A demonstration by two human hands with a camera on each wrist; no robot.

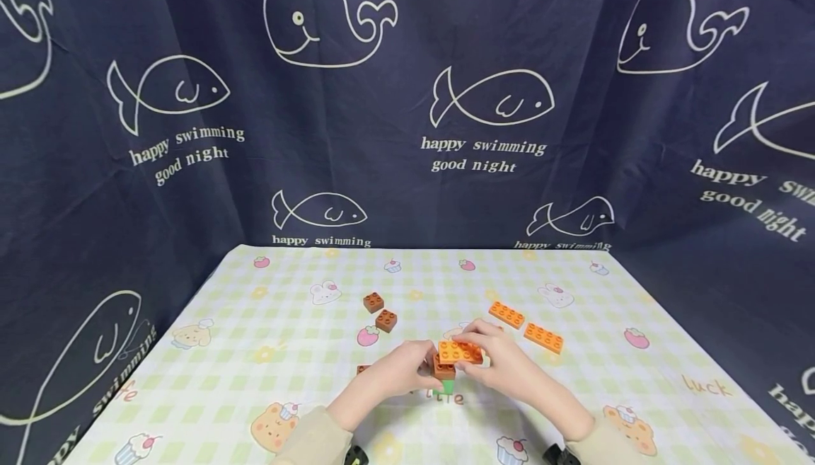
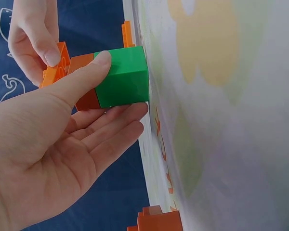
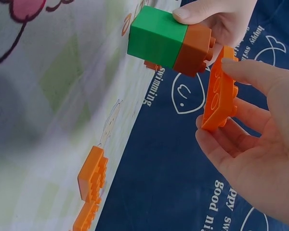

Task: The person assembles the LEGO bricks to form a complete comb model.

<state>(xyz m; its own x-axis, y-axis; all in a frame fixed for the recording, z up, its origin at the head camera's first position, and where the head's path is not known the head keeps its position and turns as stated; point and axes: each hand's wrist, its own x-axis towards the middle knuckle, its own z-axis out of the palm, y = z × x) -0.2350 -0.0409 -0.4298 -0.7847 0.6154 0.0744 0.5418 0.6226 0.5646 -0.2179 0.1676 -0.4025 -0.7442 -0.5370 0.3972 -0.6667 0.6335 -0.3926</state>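
Observation:
In the head view my left hand [image 1: 406, 369] holds a small stack near the front of the table. It has a green block [image 2: 125, 77] at the bottom, standing on the cloth, and a brown studded brick [image 3: 193, 50] on top. The left thumb presses one side, the fingers the other. My right hand [image 1: 499, 356] pinches a flat orange brick [image 3: 219, 94] between thumb and fingers, just over the brown one. The orange brick is tilted, studs up; I cannot tell whether it touches the brown studs.
Two brown bricks, one farther back [image 1: 373, 301] and one nearer [image 1: 385, 320], lie beyond my left hand. Another brown brick [image 2: 159, 221] sits left of that hand. Two flat orange bricks, one [image 1: 506, 314] beside the other [image 1: 543, 338], lie back right. A dark curtain [image 1: 407, 97] surrounds the table.

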